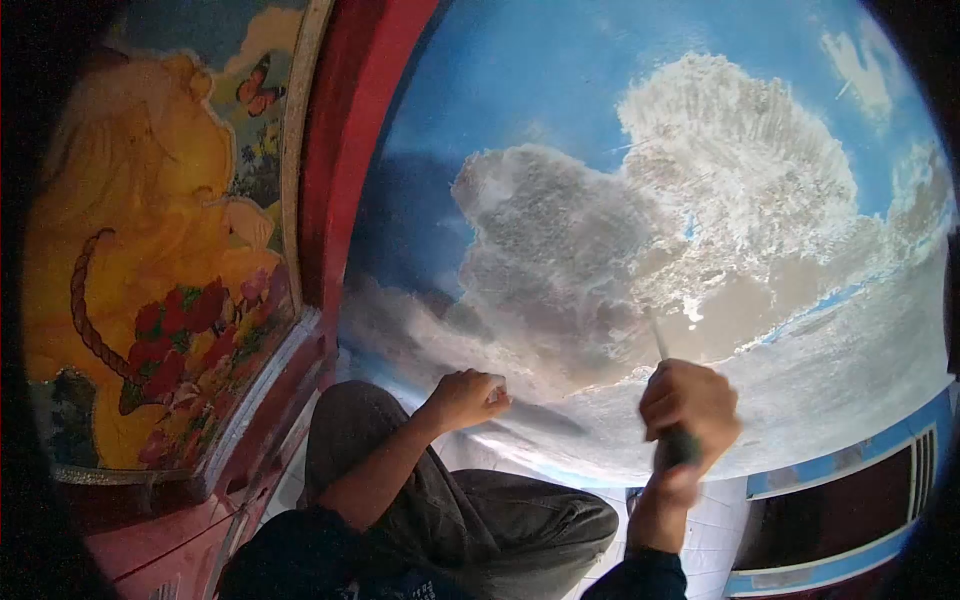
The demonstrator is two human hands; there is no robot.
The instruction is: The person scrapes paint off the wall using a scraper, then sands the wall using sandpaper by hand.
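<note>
My right hand (692,405) is wrapped round a hand tool with a dark green handle (677,448). The tool's thin pale blade (659,337) points up and overlaps the rough edge of a grey-white patch (560,230) on a large blue surface (480,90); its exact kind is unclear. Left of it, my left hand (466,401) is held closed near the lower part of the same surface, above my knee. Something whitish shows at its fingertips, too small to name. The patch is coarse and cloud-shaped, with blue showing through in places.
A painted picture with flowers, a basket and a butterfly (258,92) stands at the left in a frame (292,130). A red post (350,130) runs between it and the blue surface. My bent legs (430,510) are below. A blue-edged dark panel (840,510) is at lower right.
</note>
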